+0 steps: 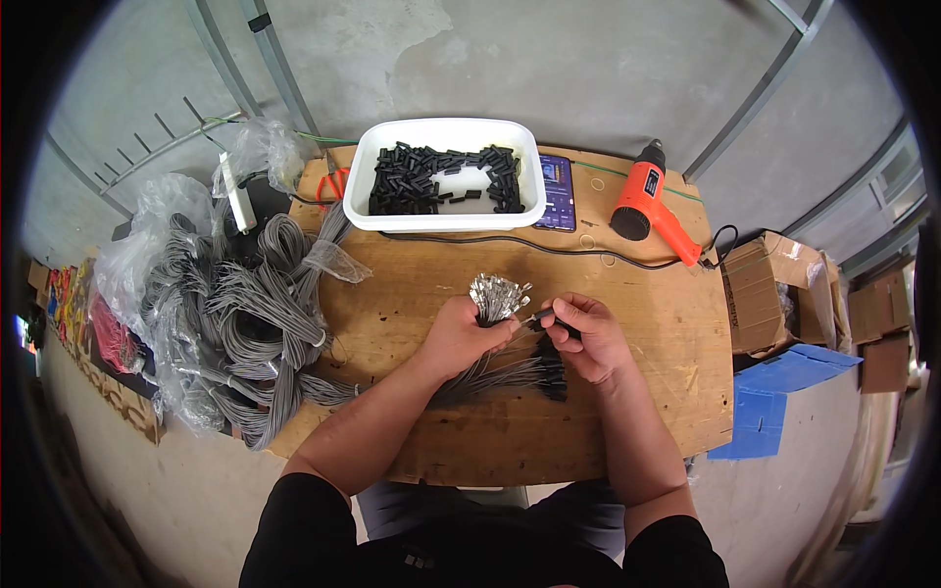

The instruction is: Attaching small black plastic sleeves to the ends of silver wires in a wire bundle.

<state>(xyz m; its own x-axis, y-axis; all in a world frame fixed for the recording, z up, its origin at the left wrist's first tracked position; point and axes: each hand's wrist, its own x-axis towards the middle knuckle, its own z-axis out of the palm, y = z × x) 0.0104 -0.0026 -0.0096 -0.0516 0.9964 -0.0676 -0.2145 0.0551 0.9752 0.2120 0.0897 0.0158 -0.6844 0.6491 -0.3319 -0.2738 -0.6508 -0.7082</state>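
Wire bundle (495, 299) w/ metal terminals sits mid-table (627, 412), left hand (461, 333) grip clenched round it. Right hand (583, 333) pinches one black sleeve (542, 316). Some sleeved wires (549, 377) lie below; most terminals look bare. White tub (368, 181) holds many sleeves.

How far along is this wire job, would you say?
Some looks done: a few grey wires lying on the wooden table already carry black sleeves on their ends. In hand: the left hand grips a bundle of wires with bare metal terminals, while the right hand pinches a black sleeve. Plenty seems left: the white tub holds many sleeves, and grey coils wait beside it.
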